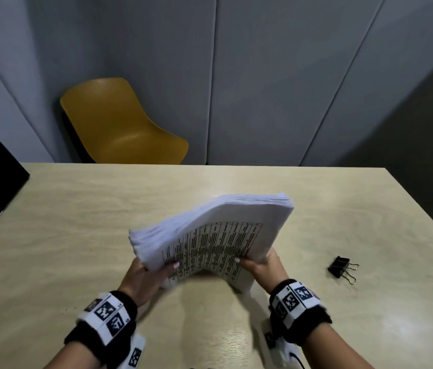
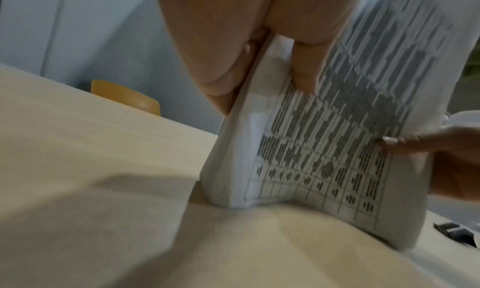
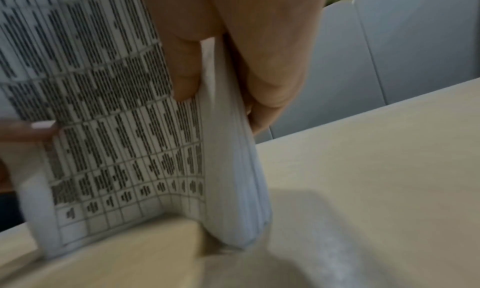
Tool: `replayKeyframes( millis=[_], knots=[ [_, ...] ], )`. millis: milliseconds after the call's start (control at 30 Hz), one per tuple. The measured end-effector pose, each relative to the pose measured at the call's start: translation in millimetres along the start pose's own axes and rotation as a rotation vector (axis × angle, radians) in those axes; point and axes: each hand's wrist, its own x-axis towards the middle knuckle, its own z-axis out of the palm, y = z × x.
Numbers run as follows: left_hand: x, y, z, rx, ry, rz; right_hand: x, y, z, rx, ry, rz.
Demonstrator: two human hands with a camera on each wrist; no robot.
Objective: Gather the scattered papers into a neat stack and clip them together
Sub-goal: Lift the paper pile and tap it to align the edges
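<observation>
Wrist bands with printed markers sit closest to my head view, 1 on each forearm.

Item 1, left hand: fingers behind the sheets and thumb curled over the printed face, pinching the stack's left side.

Item 2, right hand: same pinch on the right side, thumb on the front sheet, fingers wrapped behind.

Item 3, stack of papers: held between my 2 hands, stood on its lower edge on the table and leaning away from me. Top sheet carries a printed grid. Lower corners touch the tabletop while the middle of the bottom edge bows upward. I judge it thick and fairly heavy as a block, yet soft: it flexes under a side squeeze, and loose sheets look ready to slide against each other. Upper left edges look slightly fanned, so squaring seems unfinished. Best hold, as I read it: both short sides, low down, with light pressure so the bow relaxes and the edge seats flat.

Item 4, binder clip: black, wire handles, lying on the table to the right of my right hand, well apart, untouched. For clipping, I expect to need 1 hand clamping the squared stack near a corner.

Item 5, yellow chair: beyond the far table edge, ahead of my left hand.
</observation>
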Motion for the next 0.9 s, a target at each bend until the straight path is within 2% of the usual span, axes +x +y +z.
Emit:
replayKeyframes(
  millis=[100,167,267,367,533,667,733,800,900],
  knots=[
    [-0.7,-1.1,2.2,0.086,0.040,0.010,-0.9,6.4,4.6,-0.016,0.050,0.051],
    [4.6,-2.6,-3.8,0.117,0.068,-0.043,-2.0,2.5,2.6,0.000,0.023,0.074],
    [12.3,-2.8,-14.8,0.135,-0.090,-0.199,-5.5,1.0,-2.4,-0.037,-0.016,0.065],
    [17.1,-11.4,-18.9,0.167,-0.223,-0.310,-11.7,12.3,1.1,-0.066,-0.061,0.161],
    [21.3,-69.2,-17.9,0.141,-0.251,-0.505,-22.7,45.0,12.9,-0.182,-0.087,0.354],
    [31.8,-133.7,-21.8,0.136,-0.236,-0.584,-29.6,51.4,14.3,-0.275,-0.055,0.435],
    [31.9,-135.4,-21.9,0.148,-0.230,-0.579,-29.5,51.8,7.6,-0.387,-0.059,0.431],
    [29.6,-125.1,-20.0,0.154,-0.216,-0.572,-26.5,50.1,-7.9,-0.417,0.099,0.451],
    [23.0,-108.0,-15.4,0.148,-0.197,-0.574,-19.1,46.6,-49.7,-0.211,0.660,0.499]
  ],
)
